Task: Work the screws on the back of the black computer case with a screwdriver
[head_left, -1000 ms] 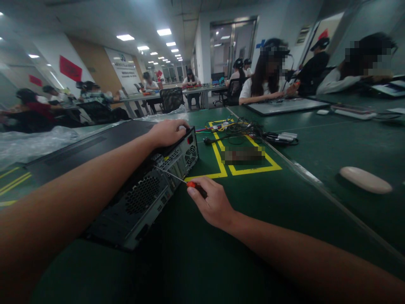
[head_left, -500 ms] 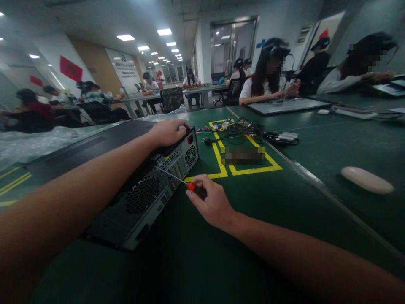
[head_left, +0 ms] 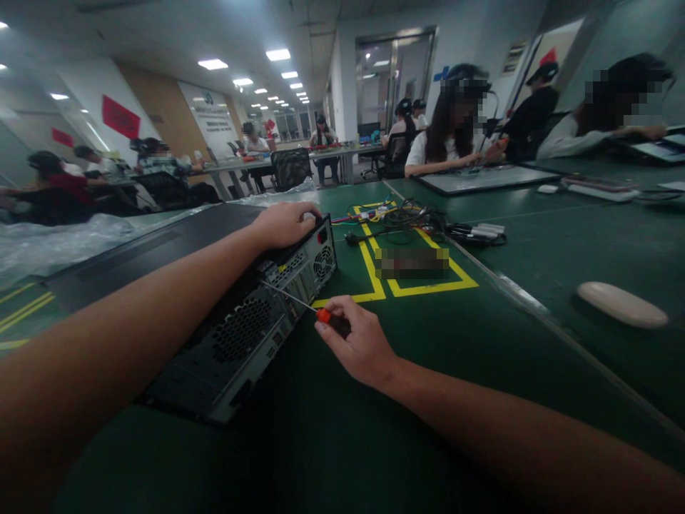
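A black desktop computer case (head_left: 243, 332) lies on the green table, its rear panel with vents, ports and slots facing me. My left hand (head_left: 283, 223) presses on the top near the far rear corner, fingers curled at the edge and partly hidden. Between the fingers of my right hand (head_left: 362, 339) is a screwdriver (head_left: 323, 315) with an orange and dark handle. Its thin shaft points up and left, the tip at the rear panel beside the expansion slots. Whether the tip sits in a screw is too small to tell.
Tangled cables (head_left: 417, 216) lie beyond the case by yellow tape rectangles (head_left: 433, 290). A pale oval case (head_left: 621, 305) rests at right. Clear plastic wrap (head_left: 58, 239) lies at left. Across the table, a person (head_left: 454, 135) works over a flat panel (head_left: 484, 178).
Almost nothing differs. Both hands, the screwdriver and the computer case keep their places; people in the background shift slightly.
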### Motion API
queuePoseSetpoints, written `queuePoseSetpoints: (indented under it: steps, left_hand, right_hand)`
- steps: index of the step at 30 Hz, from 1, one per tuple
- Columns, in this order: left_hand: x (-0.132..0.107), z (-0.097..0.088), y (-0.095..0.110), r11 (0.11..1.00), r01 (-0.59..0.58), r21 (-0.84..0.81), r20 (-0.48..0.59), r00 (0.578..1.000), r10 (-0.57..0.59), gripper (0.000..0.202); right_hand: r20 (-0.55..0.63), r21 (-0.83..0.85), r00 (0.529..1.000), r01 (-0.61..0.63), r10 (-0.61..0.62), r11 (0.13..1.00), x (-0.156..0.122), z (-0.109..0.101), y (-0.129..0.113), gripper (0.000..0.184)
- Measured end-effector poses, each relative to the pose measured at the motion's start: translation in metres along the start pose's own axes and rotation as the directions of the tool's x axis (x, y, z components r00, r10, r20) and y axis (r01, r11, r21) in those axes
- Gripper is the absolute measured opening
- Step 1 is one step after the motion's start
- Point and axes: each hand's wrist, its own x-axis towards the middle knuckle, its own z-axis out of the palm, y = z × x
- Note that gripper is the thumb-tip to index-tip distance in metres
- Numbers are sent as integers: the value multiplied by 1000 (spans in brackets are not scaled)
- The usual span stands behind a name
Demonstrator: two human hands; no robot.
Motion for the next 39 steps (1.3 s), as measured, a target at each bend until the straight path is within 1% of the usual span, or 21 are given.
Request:
queuePoseSetpoints:
  steps: [8, 14, 22, 26, 31, 34, 37, 39]
  left_hand:
    - [1, 0, 0, 1000, 17, 3, 3, 1000, -17, 56]
    - [1, 1, -1, 1000, -8, -8, -3, 1000, 8, 57]
    - [1, 1, -1, 1000, -2, -13, -5, 1000, 2, 56]
    - [1, 0, -1, 1000, -7, -19, 0, 1000, 7, 57]
    - [1, 1, -1, 999, -2, -35, -5, 1000, 1, 57]
    - [1, 2, -1, 999, -4, -35, -6, 1000, 3, 56]
    - [1, 2, -1, 1000, 0, -27, -6, 1000, 0, 56]
    - [1, 1, 0, 1000, 5, -17, 2, 1000, -5, 56]
  right_hand:
    - [-4, 7, 1000, 0, 0, 1000, -1, 1, 0, 13]
    - [1, 7, 1000, -15, 15, 1000, 0, 0, -1, 13]
    - [-17, -67, 1000, -10, 9, 998, -1, -1, 0, 16]
    - [-27, -113, 999, 21, -24, 993, -1, -1, 0, 16]
    - [-14, -94, 999, 49, -51, 994, 0, -1, 0, 21]
    - [-14, -78, 999, 35, -36, 996, -1, -1, -1, 21]
    - [-19, -68, 1000, 8, -9, 998, -2, -1, -2, 25]
    - [-16, -67, 1000, 5, -6, 998, -2, 0, -1, 23]
